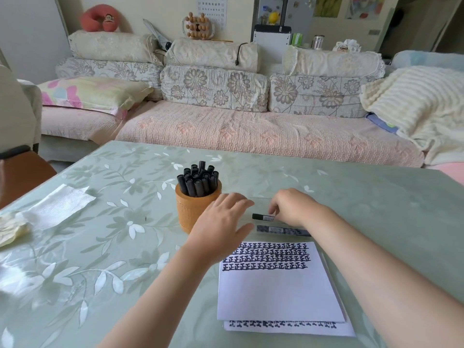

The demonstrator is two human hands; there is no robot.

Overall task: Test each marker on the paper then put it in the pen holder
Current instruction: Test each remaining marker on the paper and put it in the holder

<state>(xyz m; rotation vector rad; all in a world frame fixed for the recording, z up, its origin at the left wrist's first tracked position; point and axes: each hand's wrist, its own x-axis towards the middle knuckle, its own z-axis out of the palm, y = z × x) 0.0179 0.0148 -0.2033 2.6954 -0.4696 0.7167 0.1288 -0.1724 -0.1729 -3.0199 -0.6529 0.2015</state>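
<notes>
An orange pen holder (188, 214) stands mid-table, packed with several black markers (198, 180). Two black markers lie just beyond the paper: the farther marker (263, 217) and the nearer marker (281, 230). My right hand (293, 208) is over the farther marker, its fingertips curled down onto the marker's right part. My left hand (221, 227) hovers flat with spread fingers between the holder and the markers, holding nothing. The white paper (278, 292) lies in front of me with rows of black test marks along its top.
A second marked sheet (288, 329) sticks out below the top paper. A white tissue (60, 205) and a crumpled yellowish cloth (11, 228) lie at the table's left. A sofa with cushions stands beyond the green floral table (100, 247).
</notes>
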